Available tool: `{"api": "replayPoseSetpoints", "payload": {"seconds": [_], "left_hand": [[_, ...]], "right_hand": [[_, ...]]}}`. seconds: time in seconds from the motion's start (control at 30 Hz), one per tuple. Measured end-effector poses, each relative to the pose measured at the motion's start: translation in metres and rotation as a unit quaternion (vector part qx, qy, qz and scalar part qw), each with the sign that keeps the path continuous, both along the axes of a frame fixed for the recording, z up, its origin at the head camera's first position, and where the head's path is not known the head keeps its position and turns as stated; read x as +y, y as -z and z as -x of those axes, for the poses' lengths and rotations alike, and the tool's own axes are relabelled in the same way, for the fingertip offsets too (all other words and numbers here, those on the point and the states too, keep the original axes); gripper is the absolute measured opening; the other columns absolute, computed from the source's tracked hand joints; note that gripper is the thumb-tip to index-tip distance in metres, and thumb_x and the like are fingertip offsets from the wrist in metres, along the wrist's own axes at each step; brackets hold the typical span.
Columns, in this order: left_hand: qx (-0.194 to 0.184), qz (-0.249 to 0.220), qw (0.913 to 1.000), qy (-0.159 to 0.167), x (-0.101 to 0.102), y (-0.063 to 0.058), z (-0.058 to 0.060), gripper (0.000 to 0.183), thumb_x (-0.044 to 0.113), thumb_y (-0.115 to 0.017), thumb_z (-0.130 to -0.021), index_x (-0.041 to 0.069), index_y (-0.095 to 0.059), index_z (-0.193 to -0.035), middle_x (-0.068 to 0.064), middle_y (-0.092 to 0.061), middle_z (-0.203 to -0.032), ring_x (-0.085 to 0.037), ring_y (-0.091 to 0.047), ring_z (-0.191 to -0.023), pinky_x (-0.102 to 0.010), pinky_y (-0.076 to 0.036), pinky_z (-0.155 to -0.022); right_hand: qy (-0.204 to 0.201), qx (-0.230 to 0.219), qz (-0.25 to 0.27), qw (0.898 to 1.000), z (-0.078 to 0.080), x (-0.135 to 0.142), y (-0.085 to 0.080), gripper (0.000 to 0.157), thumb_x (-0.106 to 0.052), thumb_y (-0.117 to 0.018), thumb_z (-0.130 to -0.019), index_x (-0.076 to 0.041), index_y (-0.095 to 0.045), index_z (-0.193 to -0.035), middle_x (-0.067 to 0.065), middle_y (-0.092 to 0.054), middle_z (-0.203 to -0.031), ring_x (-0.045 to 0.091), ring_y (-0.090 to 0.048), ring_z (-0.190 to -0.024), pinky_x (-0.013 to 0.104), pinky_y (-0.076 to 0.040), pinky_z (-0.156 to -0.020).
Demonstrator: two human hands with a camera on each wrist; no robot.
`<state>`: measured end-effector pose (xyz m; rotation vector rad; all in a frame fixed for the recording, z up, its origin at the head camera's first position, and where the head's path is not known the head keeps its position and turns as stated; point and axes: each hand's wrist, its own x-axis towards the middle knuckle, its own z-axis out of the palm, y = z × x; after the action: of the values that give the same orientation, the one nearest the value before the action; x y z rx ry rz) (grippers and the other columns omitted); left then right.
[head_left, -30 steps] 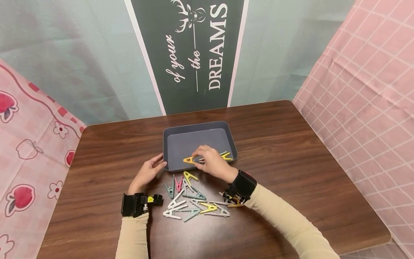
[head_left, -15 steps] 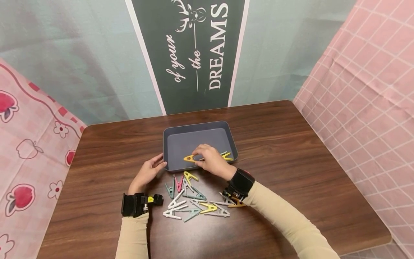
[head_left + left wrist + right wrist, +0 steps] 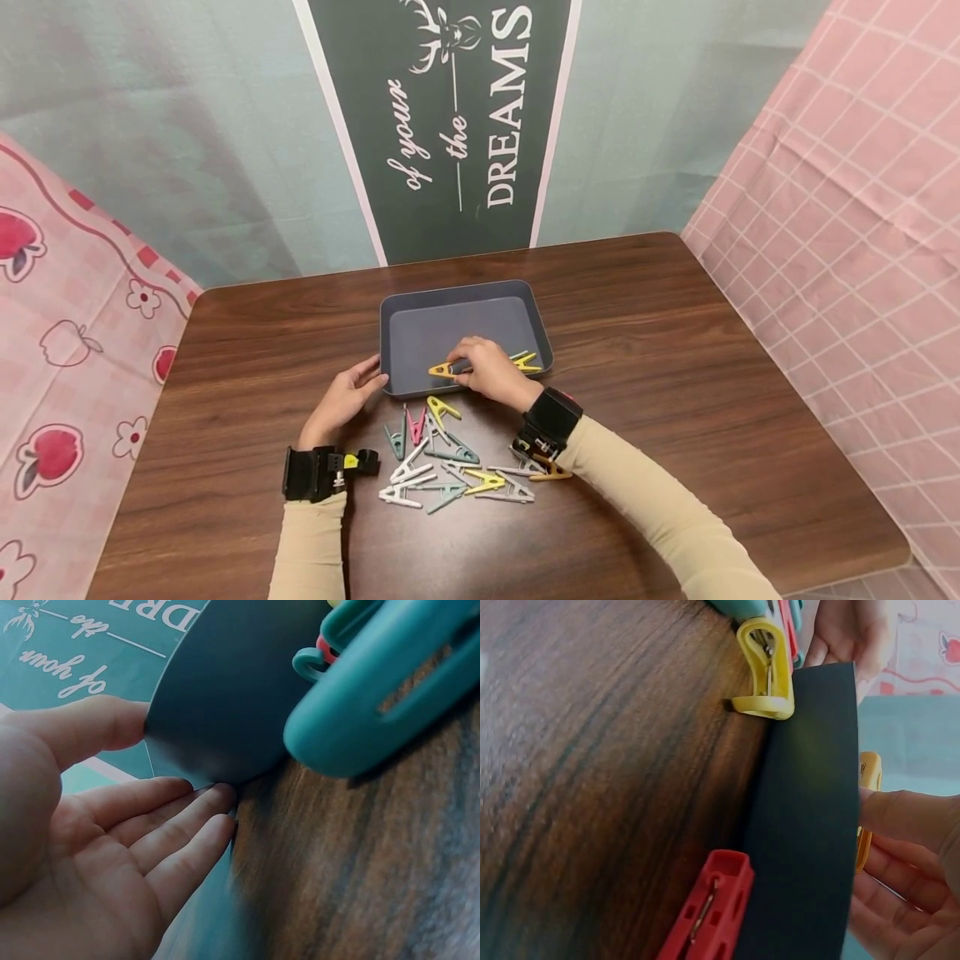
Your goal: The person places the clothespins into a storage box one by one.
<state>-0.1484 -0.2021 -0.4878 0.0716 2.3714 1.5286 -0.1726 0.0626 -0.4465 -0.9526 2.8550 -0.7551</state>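
A grey rectangular tray [image 3: 423, 329] rests on the table. My left hand [image 3: 341, 404] is at its front-left corner. In the left wrist view, the thumb [image 3: 112, 727] touches the rim, and nearly straight fingers [image 3: 180, 855] lie against the outside near the base. Over the tray's front part, my right hand [image 3: 491, 371] pinches an orange-yellow clothespin [image 3: 441, 370] between thumb and fingers. The near wall partly hides that clothespin in the right wrist view. Inside the tray, a yellow clothespin [image 3: 527, 362] lies at the front-right corner, partly behind the right hand.
Several clothespins lie before the tray: a pink-red one [image 3: 416, 425], a yellow one [image 3: 442, 410], white ones [image 3: 408, 467], plus green and grey ones. An orange one [image 3: 551, 471] sits below my right wrist. Printed curtains surround the wooden table [image 3: 660, 333].
My right forearm and wrist have shifted slightly left, while the pinched clothespin stays almost in place over the tray. The left hand keeps its position at the tray corner.
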Motion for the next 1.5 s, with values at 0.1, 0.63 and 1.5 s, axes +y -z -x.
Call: {"api": "replayPoseSetpoints", "payload": {"seconds": [0.1, 0.63, 1.5], "left_hand": [[-0.002, 0.004, 1.0000, 0.000, 0.000, 0.000, 0.000, 0.060, 0.021, -0.052, -0.100, -0.003, -0.028, -0.150, -0.024, -0.037, -0.152, -0.034, -0.042, -0.139, -0.047, -0.035, -0.114], [0.000, -0.003, 1.0000, -0.001, 0.002, -0.001, 0.001, 0.058, 0.018, -0.052, -0.100, -0.004, -0.029, -0.149, -0.025, -0.038, -0.151, -0.035, -0.041, -0.139, -0.048, -0.035, -0.114], [-0.004, 0.005, 1.0000, -0.003, 0.000, -0.003, 0.001, 0.059, 0.021, -0.052, -0.100, -0.002, -0.030, -0.149, -0.025, -0.040, -0.150, -0.035, -0.042, -0.139, -0.048, -0.035, -0.115]], "right_hand": [[0.002, -0.013, 0.002, 1.000, 0.004, 0.000, 0.004, 0.023, -0.012, -0.076, -0.081, -0.007, -0.073, -0.103, 0.008, -0.072, -0.103, 0.024, -0.066, -0.102, 0.036, -0.054, -0.092], [-0.004, -0.065, 0.006, 0.998, 0.017, 0.005, 0.010, 0.020, -0.010, -0.080, -0.076, -0.005, -0.076, -0.095, 0.008, -0.076, -0.096, 0.023, -0.069, -0.092, 0.033, -0.055, -0.085], [0.026, -0.071, 0.013, 0.997, 0.020, 0.015, 0.016, 0.022, -0.013, -0.079, -0.078, -0.003, -0.074, -0.098, 0.010, -0.076, -0.097, 0.023, -0.071, -0.092, 0.035, -0.056, -0.086]]}}
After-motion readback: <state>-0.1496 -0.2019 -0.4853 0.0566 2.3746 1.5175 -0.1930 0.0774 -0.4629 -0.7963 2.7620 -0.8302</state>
